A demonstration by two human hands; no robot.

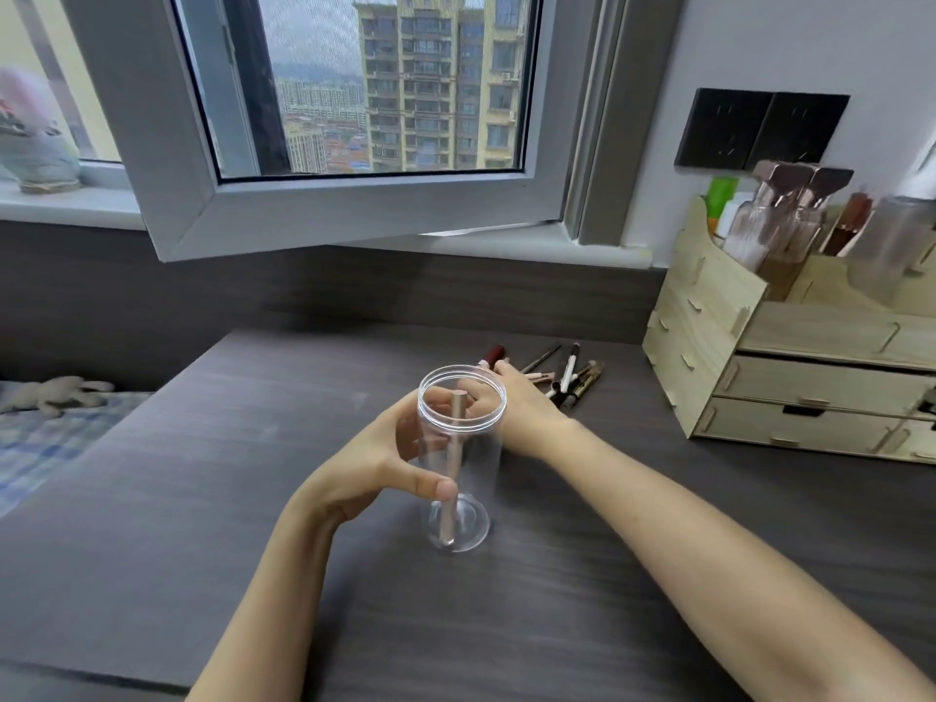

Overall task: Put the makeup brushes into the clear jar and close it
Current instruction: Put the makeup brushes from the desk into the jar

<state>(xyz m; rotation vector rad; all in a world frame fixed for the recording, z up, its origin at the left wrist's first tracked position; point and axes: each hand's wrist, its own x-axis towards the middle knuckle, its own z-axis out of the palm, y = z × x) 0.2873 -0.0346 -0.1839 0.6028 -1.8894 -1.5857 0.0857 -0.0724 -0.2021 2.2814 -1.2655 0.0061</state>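
The clear jar [473, 478] stands upright and lidless on the dark desk [253, 499]. One rose-gold brush [455, 463] leans inside it. My left hand [375, 463] wraps the jar's left side, thumb across its front. My right hand [511, 402] reaches past the jar's far side, palm down, with its fingers on the pile of makeup brushes [567, 374] lying behind the jar. The jar partly hides those fingers, so I cannot tell whether they grip a brush. No lid is in view.
A wooden drawer organiser [790, 357] holding bottles and brushes stands at the right of the desk. An open window sash [354, 205] hangs over the desk's far side. A bed with a soft toy [55, 395] lies to the left.
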